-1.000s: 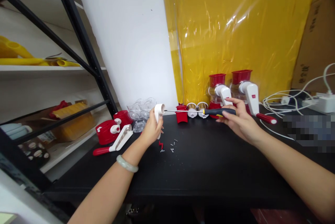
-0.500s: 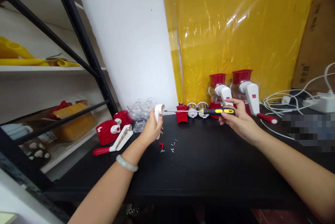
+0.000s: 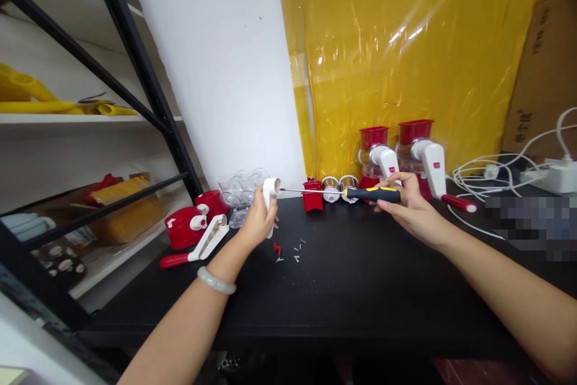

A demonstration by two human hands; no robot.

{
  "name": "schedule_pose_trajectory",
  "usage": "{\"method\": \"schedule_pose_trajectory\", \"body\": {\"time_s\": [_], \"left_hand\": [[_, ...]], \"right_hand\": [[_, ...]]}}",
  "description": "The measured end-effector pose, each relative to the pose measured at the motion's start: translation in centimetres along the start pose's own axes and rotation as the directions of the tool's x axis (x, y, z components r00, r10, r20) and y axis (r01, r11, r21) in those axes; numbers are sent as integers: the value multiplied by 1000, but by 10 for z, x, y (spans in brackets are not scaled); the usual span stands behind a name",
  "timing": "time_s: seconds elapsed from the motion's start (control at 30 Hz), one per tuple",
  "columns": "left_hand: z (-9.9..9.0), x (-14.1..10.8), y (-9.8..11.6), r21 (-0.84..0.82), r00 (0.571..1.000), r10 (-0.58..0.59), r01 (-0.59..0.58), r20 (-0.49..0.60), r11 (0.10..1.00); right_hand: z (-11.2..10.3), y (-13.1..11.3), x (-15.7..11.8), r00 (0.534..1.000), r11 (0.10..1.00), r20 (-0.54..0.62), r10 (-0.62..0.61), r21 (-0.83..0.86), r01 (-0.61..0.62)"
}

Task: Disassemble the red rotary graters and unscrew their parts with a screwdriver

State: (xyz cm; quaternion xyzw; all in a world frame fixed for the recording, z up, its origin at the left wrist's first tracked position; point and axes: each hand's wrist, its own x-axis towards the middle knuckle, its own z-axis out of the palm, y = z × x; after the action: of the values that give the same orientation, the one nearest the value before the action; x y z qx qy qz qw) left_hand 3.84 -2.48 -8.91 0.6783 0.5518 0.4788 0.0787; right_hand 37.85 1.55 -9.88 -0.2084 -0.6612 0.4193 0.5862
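My left hand (image 3: 258, 217) is closed around a white plastic crank arm (image 3: 270, 188), its round hollow end facing right. A screwdriver (image 3: 374, 194) with a black and yellow handle lies level in the fingers of my right hand (image 3: 408, 202). Its thin shaft points left, and the tip is at the opening of the white part; whether it touches a screw inside is hidden. On the black table below lie several small screws (image 3: 297, 248) and little red plastic pieces (image 3: 277, 248).
At the left are red grater bases (image 3: 183, 227), a crank with a red handle (image 3: 210, 238) and clear plastic parts (image 3: 241, 193). Along the back stand metal grater drums (image 3: 330, 188), a red part (image 3: 312, 196) and two assembled rotary graters (image 3: 417, 151). White cables (image 3: 487, 175) lie right.
The screwdriver handle has turned about its length, showing less yellow, and my right fingers have shifted on it. Both hands have moved slightly left.
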Motion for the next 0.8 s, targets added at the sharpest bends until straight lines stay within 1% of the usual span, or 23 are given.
{"method": "schedule_pose_trajectory", "body": {"time_s": [0.07, 0.13, 0.17, 0.2, 0.27, 0.37, 0.43, 0.47, 0.5, 0.57, 0.6, 0.63, 0.67, 0.7, 0.73, 0.8], "left_hand": [[0, 0, 0, 2, 1000, 5, -5, 15, 1000], [1, -1, 0, 5, 999, 17, -17, 28, 1000], [1, -1, 1, 6, 999, 21, -21, 35, 1000], [2, -1, 1, 6, 999, 20, -21, 39, 1000], [2, -1, 1, 4, 999, 11, -11, 42, 1000], [1, -1, 1, 2, 1000, 0, 0, 29, 1000], [1, 0, 1, -5, 1000, 2, -2, 20, 1000], [1, 0, 1, -9, 1000, 4, -3, 18, 1000], [1, -1, 1, -12, 1000, 6, -5, 20, 1000], [2, -2, 2, -13, 999, 13, -13, 35, 1000], [2, -2, 2, -11, 999, 19, -18, 46, 1000], [3, -3, 1, -7, 998, 23, -23, 57, 1000], [4, -3, 1, -5, 997, 27, -26, 68, 1000], [5, -4, 1, -4, 997, 29, -29, 74, 1000], [5, -4, 0, -3, 997, 29, -29, 76, 1000], [5, -4, 0, 1, 997, 25, -25, 71, 1000]], "right_hand": [[2, -1, 0, 995, 995, 18, 97, 14, -97], [2, -2, 0, 977, 973, 17, 212, -100, -209], [2, -3, 0, 971, 954, 0, 239, -186, -235], [1, -4, 0, 971, 936, -22, 236, -262, -234], [0, -5, 0, 988, 928, -49, 148, -339, -156], [-1, -5, 0, 999, 952, -27, -22, -306, 12], [-1, -3, 0, 996, 959, -26, -84, -274, 73], [0, -2, 0, 996, 966, -38, -84, -249, 72], [0, -1, 0, 997, 976, -54, -59, -211, 46], [1, 1, 0, 995, 987, -64, 73, -136, -81], [1, 1, 0, 986, 977, -50, 158, -134, -163], [1, 1, 0, 972, 957, -40, 229, -174, -233], [1, 1, -1, 960, 929, -46, 275, -244, -277], [1, 1, -1, 956, 901, -61, 287, -323, -291], [1, 0, -1, 962, 882, -79, 263, -385, -272], [1, 0, 0, 984, 881, -119, 135, -441, -174]]}}
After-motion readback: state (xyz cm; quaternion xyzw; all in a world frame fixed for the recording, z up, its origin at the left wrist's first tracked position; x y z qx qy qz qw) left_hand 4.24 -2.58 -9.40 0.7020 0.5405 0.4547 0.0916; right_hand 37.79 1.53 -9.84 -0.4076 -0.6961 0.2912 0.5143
